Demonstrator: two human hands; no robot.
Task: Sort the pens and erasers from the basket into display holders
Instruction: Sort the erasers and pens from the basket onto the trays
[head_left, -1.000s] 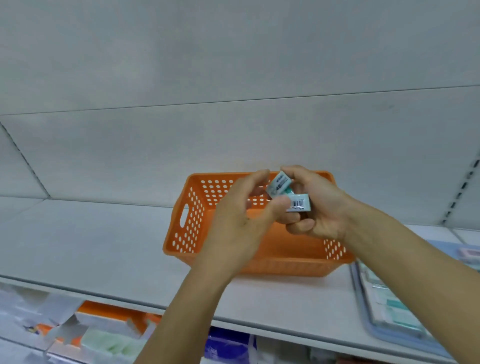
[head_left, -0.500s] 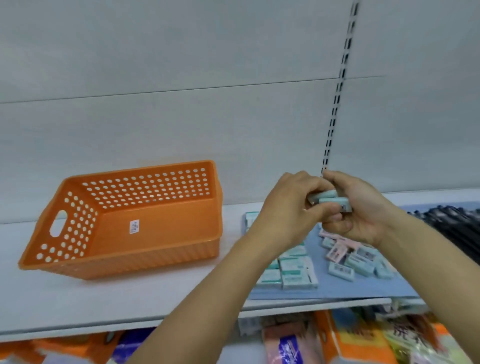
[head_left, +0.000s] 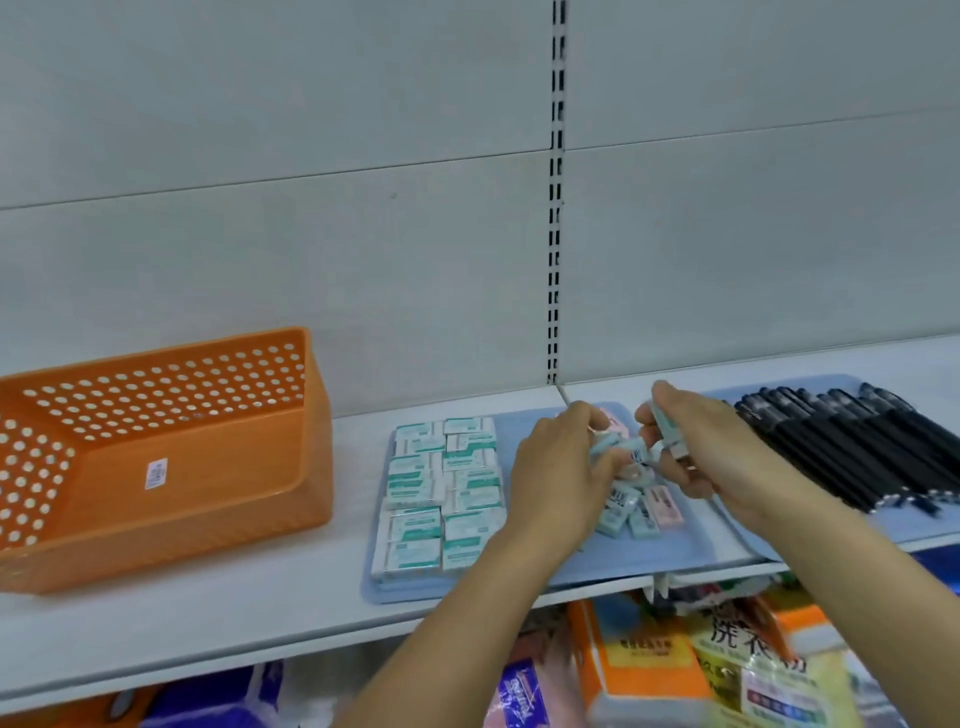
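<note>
The orange perforated basket (head_left: 156, 457) stands on the shelf at the left; its inside shows only a small label. A blue tray (head_left: 670, 551) in the middle carries neat rows of white-and-teal erasers (head_left: 441, 493) and a loose heap of small teal and pink erasers (head_left: 639, 512). My left hand (head_left: 558, 470) pinches a small teal eraser (head_left: 605, 446) above the heap. My right hand (head_left: 701, 447) grips another eraser (head_left: 667, 428) just beside it. Several black pens (head_left: 852, 447) lie on a second blue tray (head_left: 930, 530) at the right.
A white shelf (head_left: 208, 618) carries everything, backed by a grey panel wall with a slotted upright (head_left: 555, 208). Below the shelf edge sit packaged goods in orange, blue and yellow wrappers (head_left: 649, 670).
My view and both hands swung right from over the basket to the eraser tray. The hands dropped closer to the loose heap, each holding an eraser.
</note>
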